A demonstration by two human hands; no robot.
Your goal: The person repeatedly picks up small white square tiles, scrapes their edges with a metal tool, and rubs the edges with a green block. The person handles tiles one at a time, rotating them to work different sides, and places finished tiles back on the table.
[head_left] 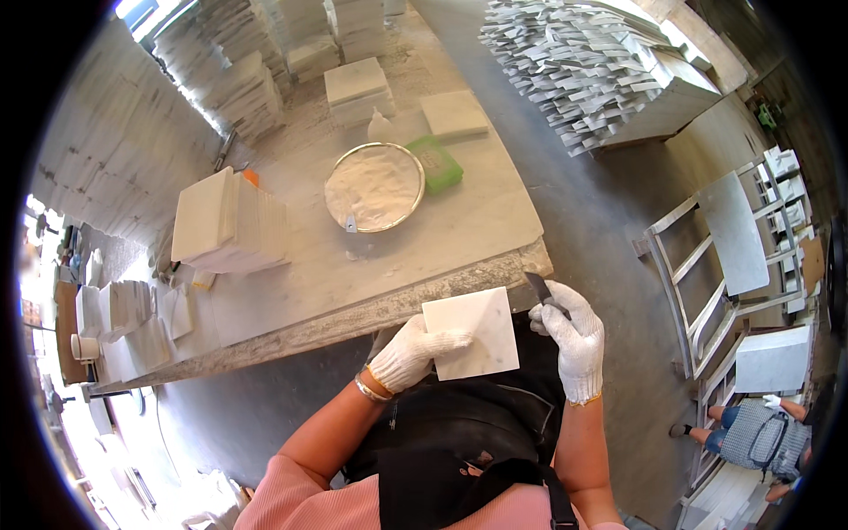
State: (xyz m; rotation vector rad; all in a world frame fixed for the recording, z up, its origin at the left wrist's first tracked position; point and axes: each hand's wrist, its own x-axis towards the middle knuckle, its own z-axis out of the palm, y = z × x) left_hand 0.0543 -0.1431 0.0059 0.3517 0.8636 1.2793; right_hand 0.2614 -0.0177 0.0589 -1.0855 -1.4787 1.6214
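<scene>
In my left hand (408,355), which wears a white knitted glove, is a square white stone tile (484,329). My thumb lies over its face and the fingers are hidden beneath. The tile is in front of my apron, by the table's front edge. Just right of it, my gloved right hand (574,336) pinches a small dark scraper blade (537,288), which points up and left, apart from the tile. Farther up the table sits a round bowl (420,194) filled with pale paste or powder (371,181). A small metal piece (351,223) rests at its near rim.
A green box (435,165) touches the bowl's right side. Stacked tiles (225,221) stand left on the table (336,287), with more stacks (358,88) behind. To the right are piled stone strips (574,75), a metal rack (698,300) and another person (760,433).
</scene>
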